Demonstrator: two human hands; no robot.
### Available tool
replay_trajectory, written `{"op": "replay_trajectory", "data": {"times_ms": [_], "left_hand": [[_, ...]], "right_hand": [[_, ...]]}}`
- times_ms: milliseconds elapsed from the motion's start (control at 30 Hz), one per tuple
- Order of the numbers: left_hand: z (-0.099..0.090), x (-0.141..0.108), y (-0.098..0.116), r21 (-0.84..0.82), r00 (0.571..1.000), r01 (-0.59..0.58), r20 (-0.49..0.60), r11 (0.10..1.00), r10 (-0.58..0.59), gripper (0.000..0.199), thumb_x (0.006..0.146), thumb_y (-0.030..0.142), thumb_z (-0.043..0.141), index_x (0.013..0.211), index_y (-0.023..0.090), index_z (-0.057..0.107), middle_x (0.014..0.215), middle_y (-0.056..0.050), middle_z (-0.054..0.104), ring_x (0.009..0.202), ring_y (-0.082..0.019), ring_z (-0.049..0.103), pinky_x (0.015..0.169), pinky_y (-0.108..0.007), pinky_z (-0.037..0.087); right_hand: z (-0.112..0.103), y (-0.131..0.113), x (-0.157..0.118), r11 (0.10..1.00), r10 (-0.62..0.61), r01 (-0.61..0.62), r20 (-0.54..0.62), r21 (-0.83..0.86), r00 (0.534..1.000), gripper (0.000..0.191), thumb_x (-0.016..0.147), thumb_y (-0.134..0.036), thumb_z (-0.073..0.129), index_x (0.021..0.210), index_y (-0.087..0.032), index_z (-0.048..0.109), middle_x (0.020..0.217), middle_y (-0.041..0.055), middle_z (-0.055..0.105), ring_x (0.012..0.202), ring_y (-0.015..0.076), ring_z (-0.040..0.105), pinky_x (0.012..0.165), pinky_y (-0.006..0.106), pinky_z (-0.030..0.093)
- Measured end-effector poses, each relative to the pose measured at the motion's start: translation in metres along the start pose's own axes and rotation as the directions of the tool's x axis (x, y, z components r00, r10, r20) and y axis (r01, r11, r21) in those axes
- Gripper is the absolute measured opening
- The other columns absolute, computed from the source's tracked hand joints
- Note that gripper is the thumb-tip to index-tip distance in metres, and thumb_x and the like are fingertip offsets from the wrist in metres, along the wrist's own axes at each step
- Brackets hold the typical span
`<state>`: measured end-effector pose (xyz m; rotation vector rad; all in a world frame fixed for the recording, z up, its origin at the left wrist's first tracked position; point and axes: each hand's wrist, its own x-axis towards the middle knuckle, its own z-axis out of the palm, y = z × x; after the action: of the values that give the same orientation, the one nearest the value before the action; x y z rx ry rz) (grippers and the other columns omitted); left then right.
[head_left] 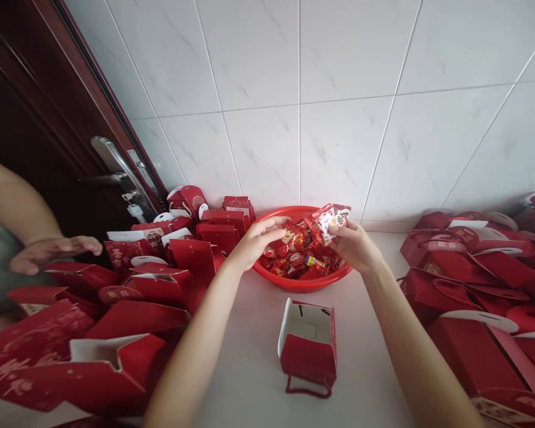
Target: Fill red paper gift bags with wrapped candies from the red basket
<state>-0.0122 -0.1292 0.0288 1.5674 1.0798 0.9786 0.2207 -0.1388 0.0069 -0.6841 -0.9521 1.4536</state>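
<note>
A red plastic basket [303, 287] stands against the tiled wall, filled with wrapped candies [296, 261]. My right hand [356, 244] is closed on candy packets [327, 223], one white-and-red and one brown, above the basket's right side. Over the left side, my left hand [258, 241] has its fingers closed around a red candy packet [284, 235], partly hidden by the fingers. In front of the basket an open red gift box [307, 353] with a white inside and a red cord handle sits on the white table [249, 368]; no candy shows inside it.
Many red gift boxes [107, 368] crowd the left side, several with open tops. More red boxes [477, 351] are packed along the right. Another person's hand [56, 252] is over the left boxes, near a dark door with a metal handle [116, 160].
</note>
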Motion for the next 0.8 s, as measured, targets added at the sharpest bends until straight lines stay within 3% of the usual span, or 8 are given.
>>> {"op": "replay_trajectory", "data": {"times_ms": [67,167,300,433,567,700,800], "left_hand": [[0.001,-0.012,0.01,0.098,0.995,-0.081,0.062,0.992,0.075,0.05,0.088,0.03,0.06,0.137,0.022,0.061,0.108,-0.006,0.075,0.104,-0.022,0.067,0.092,-0.033,0.052],[0.004,-0.031,0.022,0.172,0.98,-0.168,0.135,0.971,0.146,0.036,0.088,0.026,0.056,0.119,0.021,0.074,0.111,-0.004,0.076,0.111,-0.022,0.065,0.104,-0.035,0.048],[0.009,-0.054,0.033,0.129,0.943,-0.172,0.308,0.977,0.125,0.031,0.088,0.033,0.061,0.11,0.019,0.078,0.112,-0.006,0.077,0.112,-0.025,0.066,0.1,-0.037,0.051],[0.011,-0.069,0.038,0.109,0.882,-0.198,0.454,0.974,0.128,0.032,0.087,0.037,0.069,0.111,0.017,0.077,0.11,-0.008,0.077,0.107,-0.026,0.069,0.094,-0.035,0.054],[0.012,-0.076,0.041,0.26,0.912,-0.214,0.399,0.942,0.097,0.024,0.089,0.034,0.064,0.095,0.016,0.078,0.09,-0.004,0.076,0.087,-0.02,0.068,0.076,-0.027,0.052],[0.012,-0.082,0.044,0.488,0.951,-0.185,0.309,0.853,0.03,0.026,0.09,0.035,0.06,0.077,0.016,0.073,0.071,0.0,0.067,0.064,-0.013,0.056,0.057,-0.023,0.04],[0.015,-0.086,0.045,0.577,0.956,-0.184,0.294,0.796,0.008,0.026,0.089,0.036,0.059,0.08,0.017,0.075,0.067,0.001,0.066,0.058,-0.012,0.052,0.051,-0.024,0.034]], "right_hand": [[0.005,-0.012,-0.012,0.998,-0.012,0.016,0.053,-0.063,0.999,0.026,0.058,-0.027,0.087,0.076,-0.021,0.07,0.076,-0.0008,0.072,0.067,0.0148,0.064,0.068,0.028,0.054],[0.014,-0.028,-0.035,0.979,0.007,0.021,0.14,-0.201,0.99,0.029,0.06,-0.029,0.087,0.083,-0.02,0.072,0.082,0.002,0.074,0.073,0.0182,0.067,0.073,0.032,0.055],[0.025,-0.04,-0.066,0.924,0.057,0.046,0.254,-0.381,0.966,0.03,0.065,-0.025,0.086,0.091,-0.019,0.072,0.086,0.0024,0.074,0.077,0.0182,0.068,0.074,0.031,0.055],[0.033,-0.041,-0.088,0.882,0.08,0.059,0.272,-0.468,0.959,0.03,0.067,-0.028,0.086,0.09,-0.017,0.071,0.086,0.0034,0.073,0.076,0.0189,0.067,0.07,0.03,0.055],[0.036,-0.042,-0.096,0.862,0.021,0.103,0.239,-0.496,0.971,0.03,0.068,-0.031,0.086,0.091,-0.017,0.072,0.084,0.0034,0.073,0.076,0.0203,0.067,0.07,0.031,0.056],[0.027,-0.053,-0.103,0.82,-0.045,0.153,0.204,-0.552,0.978,0.027,0.068,-0.029,0.085,0.089,-0.018,0.073,0.08,0.0036,0.072,0.072,0.0204,0.066,0.064,0.03,0.054],[0.024,-0.066,-0.112,0.721,0.095,0.19,0.366,-0.667,0.926,0.019,0.073,-0.028,0.079,0.088,-0.018,0.073,0.078,0.0034,0.07,0.071,0.0197,0.065,0.063,0.03,0.052]]}}
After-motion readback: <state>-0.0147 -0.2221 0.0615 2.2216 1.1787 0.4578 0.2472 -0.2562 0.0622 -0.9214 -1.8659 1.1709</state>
